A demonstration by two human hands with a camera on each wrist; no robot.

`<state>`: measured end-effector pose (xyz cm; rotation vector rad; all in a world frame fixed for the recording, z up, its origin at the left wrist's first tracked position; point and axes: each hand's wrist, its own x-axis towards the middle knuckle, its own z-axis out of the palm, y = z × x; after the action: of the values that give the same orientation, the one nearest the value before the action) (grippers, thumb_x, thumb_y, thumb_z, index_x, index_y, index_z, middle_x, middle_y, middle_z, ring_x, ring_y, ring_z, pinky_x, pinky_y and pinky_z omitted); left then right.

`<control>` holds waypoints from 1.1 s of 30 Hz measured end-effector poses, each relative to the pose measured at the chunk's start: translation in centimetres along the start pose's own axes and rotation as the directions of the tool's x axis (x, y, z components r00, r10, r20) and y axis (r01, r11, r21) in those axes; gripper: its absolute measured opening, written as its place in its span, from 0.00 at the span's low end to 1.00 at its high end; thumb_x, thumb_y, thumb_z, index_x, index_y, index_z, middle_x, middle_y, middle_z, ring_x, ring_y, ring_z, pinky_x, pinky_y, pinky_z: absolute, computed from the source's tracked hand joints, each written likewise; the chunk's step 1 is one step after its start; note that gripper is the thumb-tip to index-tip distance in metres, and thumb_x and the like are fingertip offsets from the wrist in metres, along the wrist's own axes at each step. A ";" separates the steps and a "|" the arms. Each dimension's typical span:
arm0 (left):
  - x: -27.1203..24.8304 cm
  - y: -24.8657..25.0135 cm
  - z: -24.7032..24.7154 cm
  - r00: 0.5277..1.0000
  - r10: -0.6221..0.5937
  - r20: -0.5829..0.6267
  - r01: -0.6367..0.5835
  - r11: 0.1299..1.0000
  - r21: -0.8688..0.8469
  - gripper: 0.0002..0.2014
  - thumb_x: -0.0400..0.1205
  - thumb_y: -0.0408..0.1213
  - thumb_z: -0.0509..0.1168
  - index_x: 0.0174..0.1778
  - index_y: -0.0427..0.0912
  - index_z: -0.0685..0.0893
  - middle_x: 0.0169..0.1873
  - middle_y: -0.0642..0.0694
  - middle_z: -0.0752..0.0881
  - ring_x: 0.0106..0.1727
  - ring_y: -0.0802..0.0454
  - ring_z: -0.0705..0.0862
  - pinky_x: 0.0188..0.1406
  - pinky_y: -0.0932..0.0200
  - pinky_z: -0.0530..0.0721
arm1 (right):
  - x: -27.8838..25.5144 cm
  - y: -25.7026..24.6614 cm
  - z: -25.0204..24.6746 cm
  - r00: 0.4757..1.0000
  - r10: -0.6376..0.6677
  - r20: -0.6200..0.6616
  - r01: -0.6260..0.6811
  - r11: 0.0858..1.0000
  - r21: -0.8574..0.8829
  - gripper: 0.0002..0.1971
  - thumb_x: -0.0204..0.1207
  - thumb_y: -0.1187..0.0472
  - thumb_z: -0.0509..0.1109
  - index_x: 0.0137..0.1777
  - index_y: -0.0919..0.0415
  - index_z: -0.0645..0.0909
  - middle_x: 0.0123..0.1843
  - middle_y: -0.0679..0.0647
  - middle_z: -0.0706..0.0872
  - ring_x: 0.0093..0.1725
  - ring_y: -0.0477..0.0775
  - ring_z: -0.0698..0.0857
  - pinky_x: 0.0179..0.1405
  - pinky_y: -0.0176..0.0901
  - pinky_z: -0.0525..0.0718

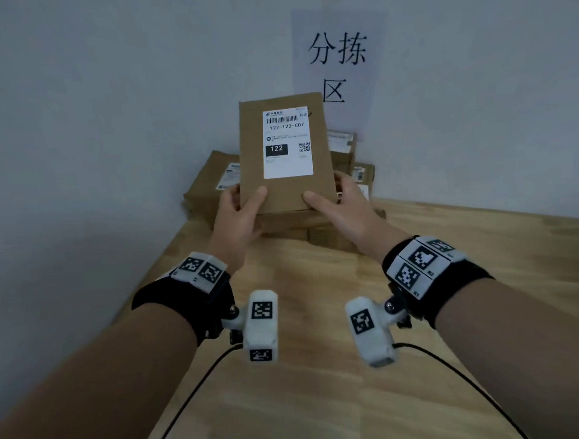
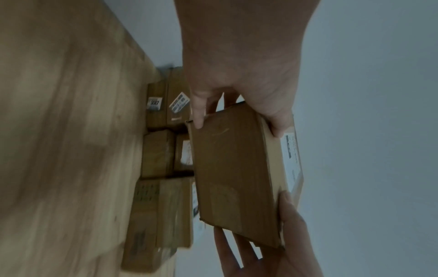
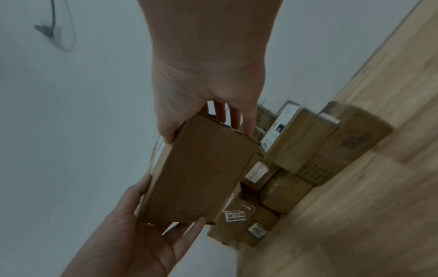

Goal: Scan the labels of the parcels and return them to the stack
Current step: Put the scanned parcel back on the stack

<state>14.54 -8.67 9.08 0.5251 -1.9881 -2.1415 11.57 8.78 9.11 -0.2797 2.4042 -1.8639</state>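
1. Two hands hold one flat brown cardboard parcel (image 1: pixel 285 151) up, tilted toward me, above the stack of brown cardboard parcels (image 1: pixel 211 190).
2. My left hand (image 1: pixel 237 215) grips its lower left corner, thumb on the front, fingers behind.
3. My right hand (image 1: pixel 343 206) grips its lower right corner the same way.
4. Its white paper label (image 1: pixel 287 143) faces me and reads 122-122-C07.
5. The stack sits on the light wooden table (image 1: pixel 324 370), against the grey wall (image 1: pixel 104 95).
6. A white paper sign (image 1: pixel 340 67) with black writing hangs on the wall.

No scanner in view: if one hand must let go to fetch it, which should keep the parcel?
Either, roughly: left hand and right hand grip the parcel symmetrically at its bottom corners.
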 end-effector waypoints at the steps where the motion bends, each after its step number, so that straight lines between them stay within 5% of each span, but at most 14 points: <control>1: 1.5 0.8 -1.3 1.000 0.003 0.006 -0.003 1.000 0.011 0.26 0.80 0.45 0.67 0.73 0.48 0.68 0.50 0.57 0.79 0.51 0.59 0.82 0.50 0.52 0.88 | 1.3 -0.7 1.5 1.000 -0.001 -0.012 0.000 1.000 -0.018 0.37 0.77 0.51 0.72 0.81 0.61 0.59 0.71 0.51 0.78 0.58 0.44 0.79 0.41 0.23 0.77; 5: 7.5 3.1 -6.2 0.999 -0.010 0.035 0.007 0.997 0.077 0.28 0.80 0.47 0.67 0.74 0.48 0.67 0.53 0.56 0.79 0.50 0.60 0.81 0.45 0.53 0.87 | 6.0 -2.5 7.4 0.995 -0.046 -0.089 0.039 0.996 -0.074 0.42 0.76 0.48 0.72 0.83 0.58 0.53 0.75 0.55 0.76 0.68 0.53 0.79 0.64 0.44 0.81; 9: 13.3 5.1 -9.3 0.999 -0.018 0.043 0.012 0.989 0.146 0.28 0.81 0.48 0.66 0.76 0.47 0.68 0.68 0.49 0.78 0.60 0.50 0.79 0.63 0.39 0.82 | 10.4 -3.6 12.0 0.984 -0.142 -0.105 0.119 0.974 -0.195 0.37 0.78 0.47 0.69 0.82 0.51 0.55 0.76 0.53 0.75 0.71 0.53 0.76 0.69 0.47 0.77; 15: 21.7 5.6 -11.6 0.999 -0.039 0.016 0.035 0.976 0.216 0.29 0.83 0.49 0.62 0.78 0.43 0.64 0.71 0.44 0.74 0.62 0.47 0.76 0.68 0.37 0.78 | 17.8 -3.3 15.7 0.997 -0.064 0.044 0.077 0.893 -0.443 0.39 0.73 0.51 0.75 0.81 0.49 0.59 0.76 0.58 0.68 0.72 0.58 0.74 0.73 0.51 0.75; 19: 26.1 4.3 -11.7 0.994 -0.083 0.068 0.062 0.961 0.271 0.26 0.83 0.48 0.62 0.75 0.41 0.68 0.62 0.46 0.76 0.58 0.48 0.75 0.67 0.37 0.79 | 21.7 -2.1 16.4 0.998 -0.018 0.052 0.046 0.795 -0.605 0.32 0.77 0.60 0.70 0.80 0.53 0.62 0.74 0.60 0.71 0.71 0.60 0.75 0.71 0.51 0.74; 28: 30.3 1.0 -10.3 0.990 -0.093 0.104 0.065 0.968 0.242 0.23 0.83 0.47 0.63 0.72 0.40 0.71 0.55 0.49 0.77 0.56 0.48 0.78 0.56 0.46 0.82 | 25.3 0.3 16.3 1.000 0.014 0.008 -0.005 0.725 -0.689 0.30 0.78 0.61 0.69 0.79 0.54 0.64 0.73 0.60 0.72 0.69 0.60 0.76 0.67 0.47 0.74; 33: 31.6 0.3 -10.2 0.992 -0.082 0.097 0.052 0.960 0.276 0.21 0.83 0.47 0.62 0.68 0.41 0.72 0.43 0.55 0.77 0.52 0.48 0.78 0.58 0.41 0.83 | 26.0 1.0 16.3 1.000 0.002 0.003 0.001 0.722 -0.691 0.31 0.77 0.59 0.71 0.78 0.53 0.65 0.72 0.59 0.72 0.68 0.59 0.76 0.67 0.48 0.75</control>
<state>-10.91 -29.47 4.48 0.5332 -2.3770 -1.9816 -11.10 -11.58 5.20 -0.3181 2.9911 -0.8522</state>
